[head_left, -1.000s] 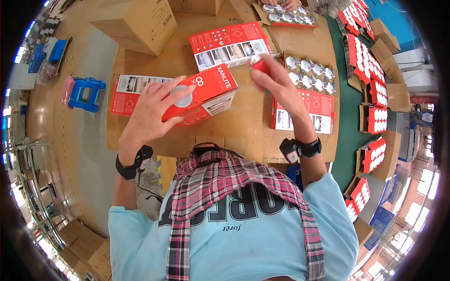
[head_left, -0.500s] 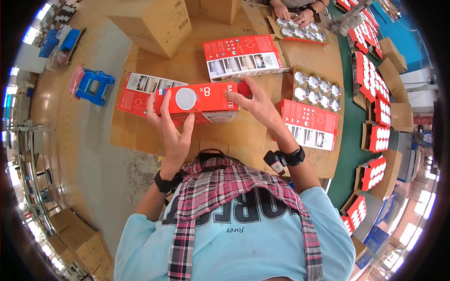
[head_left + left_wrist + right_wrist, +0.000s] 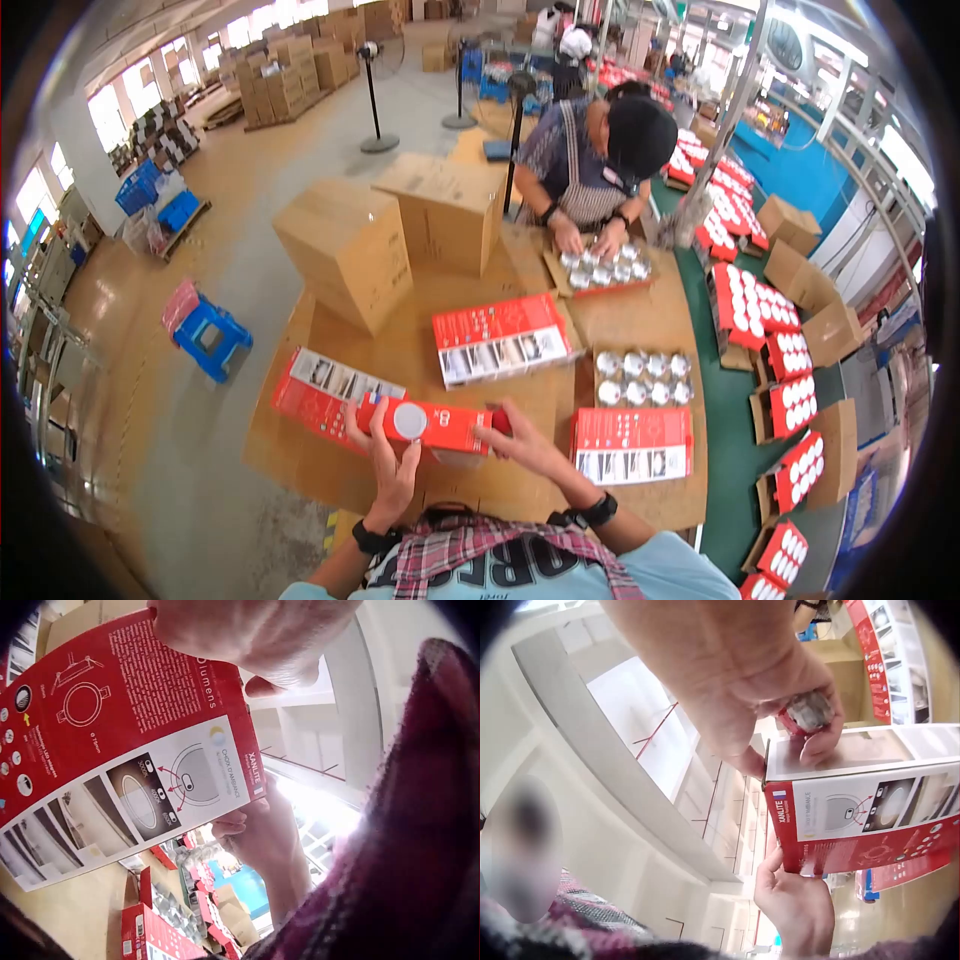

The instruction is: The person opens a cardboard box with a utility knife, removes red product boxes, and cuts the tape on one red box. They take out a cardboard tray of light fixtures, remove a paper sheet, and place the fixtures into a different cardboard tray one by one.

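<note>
A red-and-white XANLITE box (image 3: 455, 422) with a round white lamp picture on its upper side is held in front of the body. My left hand (image 3: 392, 478) grips its left part, fingers over the far side and thumb at the near side. At the box's right end is my right hand (image 3: 528, 442), its thumb against the printed face. Curled fingers of that hand hold a small red thing with a greyish, shiny end (image 3: 810, 712); I cannot tell its kind. In the left wrist view, the box's printed side (image 3: 135, 742) shows lamp drawings and photos.
Other red boxes lie left (image 3: 315, 385), ahead (image 3: 500, 335) and right (image 3: 632, 445). Trays of round lamps (image 3: 643, 378) stand at the right; another person (image 3: 590, 170) works at one. Tall cartons (image 3: 345, 250) stand at the back left. A green conveyor (image 3: 735, 420) runs along the right.
My right hand has come left with the small red thing to the box's right end. The box has turned level, and the head view has tilted up.
</note>
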{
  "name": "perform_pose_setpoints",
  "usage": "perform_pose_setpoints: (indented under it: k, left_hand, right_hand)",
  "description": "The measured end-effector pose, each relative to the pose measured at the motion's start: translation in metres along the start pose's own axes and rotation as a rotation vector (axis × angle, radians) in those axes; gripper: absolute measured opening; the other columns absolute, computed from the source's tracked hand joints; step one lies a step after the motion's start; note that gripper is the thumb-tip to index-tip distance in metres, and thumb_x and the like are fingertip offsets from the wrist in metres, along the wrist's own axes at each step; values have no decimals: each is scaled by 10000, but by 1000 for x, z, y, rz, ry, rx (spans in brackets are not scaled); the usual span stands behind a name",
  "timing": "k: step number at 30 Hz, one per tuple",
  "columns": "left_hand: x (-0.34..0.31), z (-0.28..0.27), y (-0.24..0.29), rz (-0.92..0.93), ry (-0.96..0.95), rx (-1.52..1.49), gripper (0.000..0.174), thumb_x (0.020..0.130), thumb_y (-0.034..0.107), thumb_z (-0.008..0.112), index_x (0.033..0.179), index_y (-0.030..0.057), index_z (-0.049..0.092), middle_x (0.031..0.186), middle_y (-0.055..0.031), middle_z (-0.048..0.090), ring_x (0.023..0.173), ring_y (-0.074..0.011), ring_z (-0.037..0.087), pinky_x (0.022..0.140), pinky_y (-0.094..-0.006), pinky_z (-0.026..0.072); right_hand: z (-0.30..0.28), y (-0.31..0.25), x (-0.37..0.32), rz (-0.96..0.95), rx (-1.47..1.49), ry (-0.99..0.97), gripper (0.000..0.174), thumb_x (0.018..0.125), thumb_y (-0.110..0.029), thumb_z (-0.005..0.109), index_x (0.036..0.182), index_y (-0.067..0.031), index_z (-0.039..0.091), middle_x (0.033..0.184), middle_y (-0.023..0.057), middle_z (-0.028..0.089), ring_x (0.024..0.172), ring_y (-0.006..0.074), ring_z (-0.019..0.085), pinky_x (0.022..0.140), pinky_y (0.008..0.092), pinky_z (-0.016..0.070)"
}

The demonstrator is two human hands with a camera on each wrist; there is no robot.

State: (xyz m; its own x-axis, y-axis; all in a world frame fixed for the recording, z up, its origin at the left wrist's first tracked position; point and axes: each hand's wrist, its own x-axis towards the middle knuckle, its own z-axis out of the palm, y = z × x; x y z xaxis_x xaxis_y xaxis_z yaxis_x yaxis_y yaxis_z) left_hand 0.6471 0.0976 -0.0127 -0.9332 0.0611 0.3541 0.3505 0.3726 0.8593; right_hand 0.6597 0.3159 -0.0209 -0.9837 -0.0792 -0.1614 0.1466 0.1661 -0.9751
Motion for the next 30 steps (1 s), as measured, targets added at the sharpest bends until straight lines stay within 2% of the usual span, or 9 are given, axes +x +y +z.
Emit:
perform_pose_setpoints:
  k: [3, 9, 14, 17, 18, 21, 22, 29, 30]
  left_hand:
    - [-3, 2, -6, 11, -8, 68, 641, 799, 108, 565, 1388, 44, 318, 1476, -249, -8, 1383, -401, 24, 1106, -501, 60]
    - [5, 4, 2, -40, -86, -33, 642, 768, 53, 523, 1384, 71, 344, 1493, -221, 19, 1402, -386, -32, 1118, -501, 47]
    - [22, -6, -9, -10, -231, -118, 644, 717, 14, 509, 1350, 81, 408, 1487, -195, 69, 1403, -373, 8, 1130, -473, 83]
    - [25, -12, -21, 89, -313, -109, 649, 680, -3, 504, 1321, 83, 452, 1482, -170, 104, 1402, -362, 23, 1136, -462, 90]
    - [25, -14, -21, 41, -310, -219, 594, 717, 18, 538, 1304, 92, 483, 1483, -161, 128, 1406, -363, 21, 1136, -471, 84]
    - [21, -8, -14, 9, -236, -231, 548, 772, 75, 584, 1310, 105, 483, 1486, -166, 135, 1407, -369, 25, 1135, -480, 76]
    - [20, -5, -14, 30, -219, -159, 512, 802, 139, 625, 1297, 106, 500, 1493, -167, 133, 1407, -374, 28, 1132, -486, 67]
    - [24, -2, -26, 100, -238, -154, 468, 819, 145, 657, 1269, 117, 533, 1496, -163, 140, 1407, -353, 73, 1134, -447, 100]
    - [25, -4, -21, 90, -243, -142, 460, 823, 148, 656, 1267, 115, 537, 1496, -160, 143, 1407, -351, 72, 1135, -445, 100]
  right_hand:
    - [1, -13, -9, 36, -28, -21, 592, 859, -398, 656, 1199, 33, 436, 869, 84, 568, 674, 101, 534, 540, 244, 438]
    - [0, -9, -19, 16, -205, -23, 637, 838, -441, 668, 1180, 49, 447, 956, 133, 569, 779, 137, 561, 563, 247, 459]
    - [0, -11, -22, 177, 15, -21, 615, 827, -419, 686, 1173, 38, 462, 806, 62, 553, 656, 91, 524, 514, 226, 401]
    - [-3, -17, -24, 222, 102, -13, 599, 824, -399, 693, 1173, 31, 466, 729, 20, 526, 591, 69, 486, 492, 215, 367]
    - [-2, -19, -24, 226, 130, -1, 595, 823, -393, 695, 1175, 29, 467, 708, 8, 517, 573, 62, 473, 486, 212, 357]
    - [-2, -14, -23, 193, 114, -11, 594, 823, -388, 694, 1178, 30, 464, 723, 14, 524, 578, 65, 479, 486, 211, 358]
    - [0, -8, -22, 176, 102, 3, 587, 828, -388, 688, 1175, 28, 463, 718, 11, 521, 573, 65, 474, 483, 210, 353]
    - [-1, -12, -23, 144, 152, 36, 533, 836, -385, 678, 1148, 9, 499, 668, -16, 484, 547, 52, 447, 464, 204, 314]
    - [-2, -20, -24, 189, 141, 52, 533, 840, -379, 675, 1155, 10, 494, 671, -18, 482, 550, 49, 447, 465, 206, 314]
